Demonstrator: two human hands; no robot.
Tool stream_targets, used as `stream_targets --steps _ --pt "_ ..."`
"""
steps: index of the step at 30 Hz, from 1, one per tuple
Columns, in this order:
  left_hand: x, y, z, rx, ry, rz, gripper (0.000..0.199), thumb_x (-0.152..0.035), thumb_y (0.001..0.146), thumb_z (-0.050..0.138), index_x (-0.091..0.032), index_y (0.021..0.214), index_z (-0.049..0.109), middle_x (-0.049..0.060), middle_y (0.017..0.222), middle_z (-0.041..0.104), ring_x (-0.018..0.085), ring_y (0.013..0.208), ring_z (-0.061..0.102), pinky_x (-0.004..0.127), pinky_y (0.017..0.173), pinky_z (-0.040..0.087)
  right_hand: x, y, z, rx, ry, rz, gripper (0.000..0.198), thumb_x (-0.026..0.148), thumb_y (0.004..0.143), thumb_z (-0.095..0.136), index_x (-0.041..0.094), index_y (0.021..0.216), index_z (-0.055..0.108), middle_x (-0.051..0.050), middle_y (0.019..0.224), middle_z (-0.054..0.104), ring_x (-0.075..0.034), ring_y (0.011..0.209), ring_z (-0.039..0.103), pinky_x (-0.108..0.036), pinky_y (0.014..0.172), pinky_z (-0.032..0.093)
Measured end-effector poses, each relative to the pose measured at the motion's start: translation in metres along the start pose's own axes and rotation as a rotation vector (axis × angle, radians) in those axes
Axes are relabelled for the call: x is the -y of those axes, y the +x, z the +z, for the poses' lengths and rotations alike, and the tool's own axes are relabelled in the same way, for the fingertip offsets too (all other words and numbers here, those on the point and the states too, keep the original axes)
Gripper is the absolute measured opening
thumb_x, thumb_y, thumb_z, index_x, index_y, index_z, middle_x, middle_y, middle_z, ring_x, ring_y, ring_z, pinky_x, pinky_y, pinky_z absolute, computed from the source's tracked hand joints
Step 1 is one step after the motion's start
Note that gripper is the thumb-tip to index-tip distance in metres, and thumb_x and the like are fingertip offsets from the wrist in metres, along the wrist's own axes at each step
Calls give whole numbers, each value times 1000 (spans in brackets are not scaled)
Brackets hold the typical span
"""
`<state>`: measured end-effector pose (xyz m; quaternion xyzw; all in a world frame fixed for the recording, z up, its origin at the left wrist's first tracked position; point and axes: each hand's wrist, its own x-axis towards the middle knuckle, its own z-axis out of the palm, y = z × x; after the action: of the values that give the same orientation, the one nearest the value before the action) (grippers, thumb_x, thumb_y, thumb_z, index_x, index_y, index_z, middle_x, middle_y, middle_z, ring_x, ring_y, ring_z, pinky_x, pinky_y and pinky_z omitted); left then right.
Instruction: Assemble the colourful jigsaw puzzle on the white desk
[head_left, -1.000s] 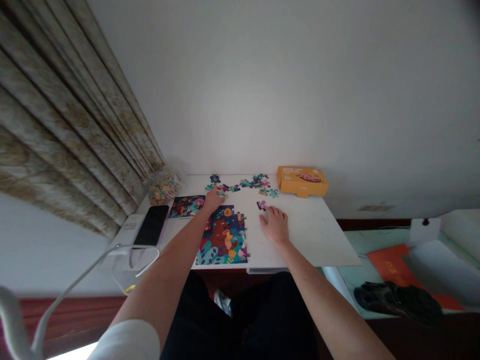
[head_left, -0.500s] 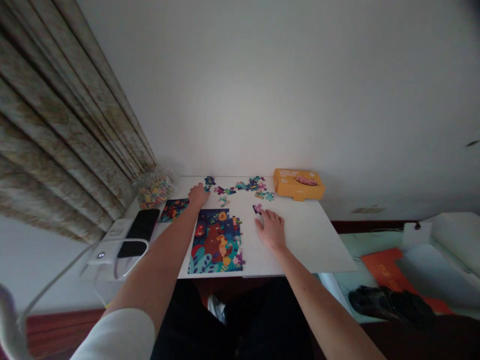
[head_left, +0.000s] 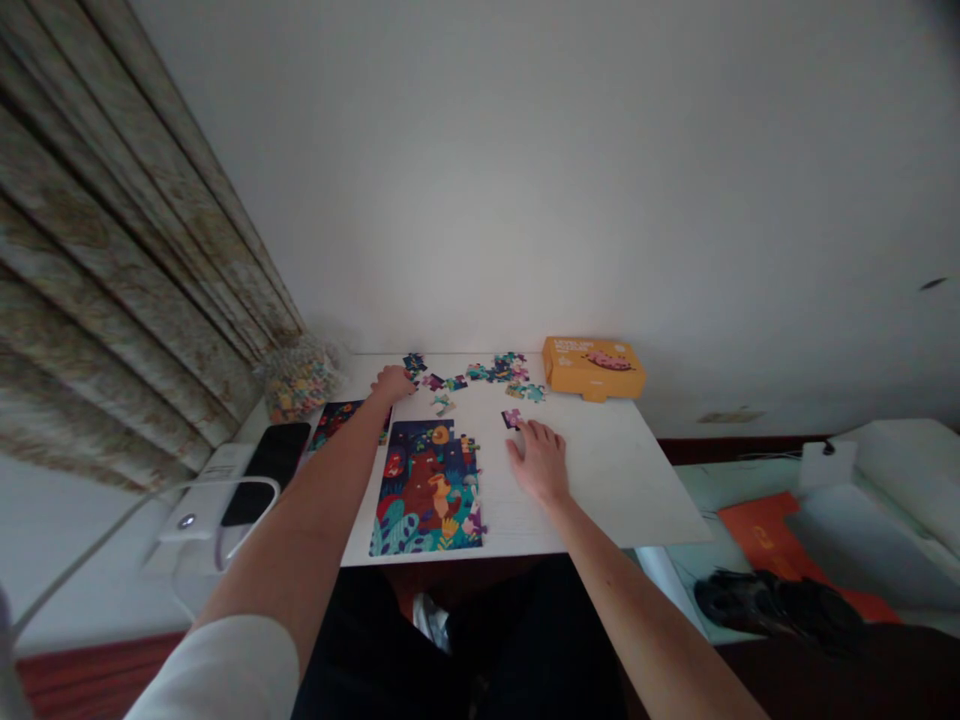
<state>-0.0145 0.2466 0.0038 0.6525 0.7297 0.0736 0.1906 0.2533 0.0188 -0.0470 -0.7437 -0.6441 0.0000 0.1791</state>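
Note:
My left hand (head_left: 393,383) reaches to the back left of the white table. Its fingers are bent together over a small dark puzzle piece at the fingertips, which they mostly hide. My right hand (head_left: 541,460) rests palm down on the table with thumb and fingers apart. By its index fingertip lies a pink and purple puzzle piece (head_left: 512,417). Between my arms is a partly assembled puzzle (head_left: 427,490) with a brown bear, its right edge ragged. Loose puzzle pieces (head_left: 501,370) lie in clusters along the back.
A yellow puzzle box (head_left: 594,368) stands at the back right. Under my left forearm lies a dark picture sheet (head_left: 335,420), partly hidden. At the left are a bag of colourful bits (head_left: 304,380), a black phone (head_left: 277,450) and a white device with a cable (head_left: 187,522).
The view has shifted slightly. My left hand stays by the back-left pieces, its fingers drawn in a little more. My right hand remains beside the pink and purple piece.

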Motion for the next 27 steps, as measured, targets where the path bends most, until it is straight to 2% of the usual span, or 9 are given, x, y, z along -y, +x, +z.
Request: stream_targets --steps 2,5,7,9,12,15,18,24,27 --pt "-6 -9 -1 -18 36 14 43 -21 71 76 -21 114 71 17 134 63 39 126 59 48 102 48 -3 1 3 -3 21 5 41 40 103 48 20 137 60 -15 140 62 -29 128 52 -45 109 32" --pt "-12 -42 8 -96 66 136 42 -20 84 63 -24 126 67 15 144 57 33 134 54 46 112 41 -11 14 8 -45 64 106 44 44 104 46 17 135 60 -17 140 61 -29 129 53 -43 107 35" --pt "-11 -78 22 -202 95 329 41 -17 90 54 -22 129 65 14 144 57 30 134 54 43 116 39 -16 30 11 -97 80 237 48 47 103 45 14 135 60 -19 138 62 -31 128 54 -43 105 37" --pt "-3 -123 40 -198 107 500 37 -22 94 52 -23 127 67 12 142 60 28 134 55 44 120 36 -21 49 13 -144 82 351 52 50 102 46 12 134 61 -21 135 63 -34 126 55 -45 103 38" --pt "17 -187 65 -170 88 620 32 -30 98 51 -30 125 69 7 143 62 26 136 55 49 126 29 -24 77 14 -172 59 437 58 56 100 48 10 130 64 -25 130 63 -37 123 55 -50 101 38" --pt "36 -225 76 -153 71 649 38 -35 96 57 -30 132 68 9 143 62 29 137 54 54 126 29 -24 92 16 -173 5 481 60 60 95 55 10 124 68 -26 126 63 -39 120 54 -52 99 39" --pt "42 -235 76 -146 60 651 42 -38 96 59 -32 137 66 9 145 61 30 139 53 55 125 32 -25 97 18 -195 -10 489 58 60 92 60 10 120 71 -25 123 63 -40 118 54 -54 98 39" --pt "36 -232 73 -161 48 657 38 -36 98 55 -29 134 67 10 141 64 30 137 54 54 124 34 -34 94 17 -152 84 480 50 53 91 64 13 120 72 -22 126 62 -36 121 54 -51 100 38" --pt "35 -233 72 -156 42 660 37 -35 98 55 -27 133 67 10 140 64 29 135 55 54 123 34 -40 94 15 -124 159 479 46 47 84 73 14 116 72 -19 125 65 -34 120 56 -48 101 40"
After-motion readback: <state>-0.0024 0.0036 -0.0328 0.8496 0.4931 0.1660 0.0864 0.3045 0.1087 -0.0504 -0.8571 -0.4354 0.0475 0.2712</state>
